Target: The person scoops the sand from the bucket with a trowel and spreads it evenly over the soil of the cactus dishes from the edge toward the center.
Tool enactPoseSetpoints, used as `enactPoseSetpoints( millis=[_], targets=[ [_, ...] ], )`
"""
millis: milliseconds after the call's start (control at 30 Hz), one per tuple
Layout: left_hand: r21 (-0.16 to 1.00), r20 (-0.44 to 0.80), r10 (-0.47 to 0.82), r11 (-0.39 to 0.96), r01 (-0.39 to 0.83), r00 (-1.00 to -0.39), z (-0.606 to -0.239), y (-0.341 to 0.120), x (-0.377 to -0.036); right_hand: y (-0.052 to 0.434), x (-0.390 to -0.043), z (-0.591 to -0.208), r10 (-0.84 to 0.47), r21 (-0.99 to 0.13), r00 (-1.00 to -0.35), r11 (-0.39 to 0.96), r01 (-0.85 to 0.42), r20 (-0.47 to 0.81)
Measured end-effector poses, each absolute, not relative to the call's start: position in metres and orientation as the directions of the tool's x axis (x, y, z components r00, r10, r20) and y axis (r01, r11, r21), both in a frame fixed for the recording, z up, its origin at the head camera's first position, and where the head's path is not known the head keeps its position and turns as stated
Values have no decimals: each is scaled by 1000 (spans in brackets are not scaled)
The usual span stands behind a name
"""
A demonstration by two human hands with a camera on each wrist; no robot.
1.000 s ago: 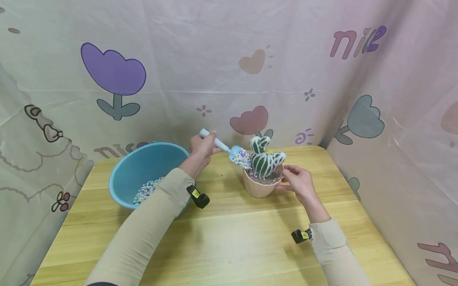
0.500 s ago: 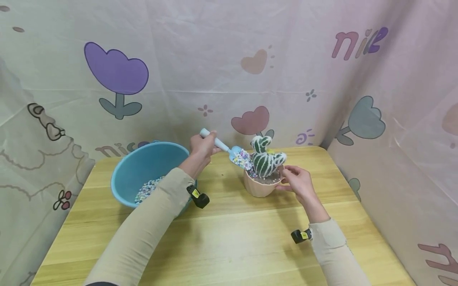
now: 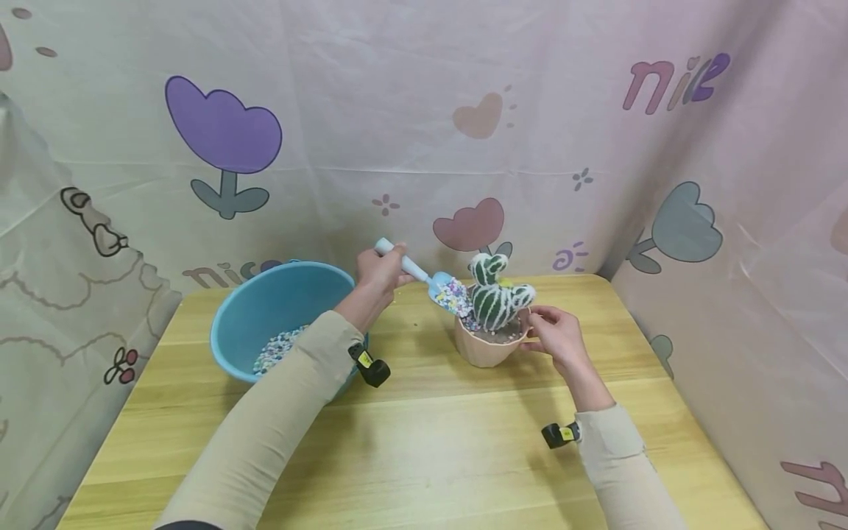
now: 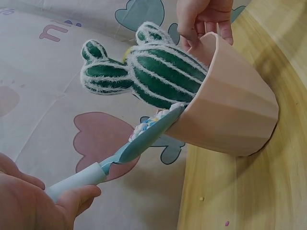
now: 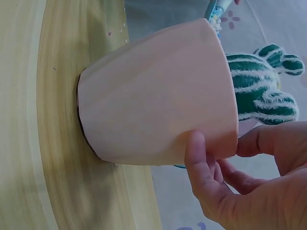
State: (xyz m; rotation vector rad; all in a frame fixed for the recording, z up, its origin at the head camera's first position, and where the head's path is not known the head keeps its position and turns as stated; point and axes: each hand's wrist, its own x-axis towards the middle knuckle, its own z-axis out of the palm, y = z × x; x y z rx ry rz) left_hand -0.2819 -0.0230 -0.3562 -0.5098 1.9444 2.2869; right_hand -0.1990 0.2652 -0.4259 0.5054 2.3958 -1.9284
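Observation:
My left hand (image 3: 379, 274) grips the pale blue handle of a small scoop (image 4: 144, 139). Multicoloured pebbles (image 3: 453, 296) fill its blade, whose tip lies at the left rim of a pale pink flowerpot (image 4: 235, 105). In the pot stands a green cactus (image 3: 493, 308) with fuzzy white stripes, and some pebbles lie on the brown surface around its base. On the pot's right side, my right hand (image 3: 558, 337) pinches the rim, thumb at the inner edge and fingers against the outer wall, as the right wrist view shows.
A large blue basin (image 3: 228, 309) with more coloured pebbles (image 3: 278, 349) inside stands on the left of the wooden table (image 3: 430, 442), partly behind my left forearm. A printed cloth (image 3: 358, 96) hangs behind the table and along its sides. A few stray pebbles lie on the tabletop.
Both hands, the scoop and the pot keep nearly the same places. The whole head view has shifted slightly, so everything appears a little further right.

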Motion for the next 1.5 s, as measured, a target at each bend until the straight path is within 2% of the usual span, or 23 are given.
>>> enactPoseSetpoints(
  millis=[1500],
  targets=[
    [957,-280,-141,-126,-263,-950,-353,-23,-282,268,-197,-431,192,-952,-950,134,274,-246]
  ],
)
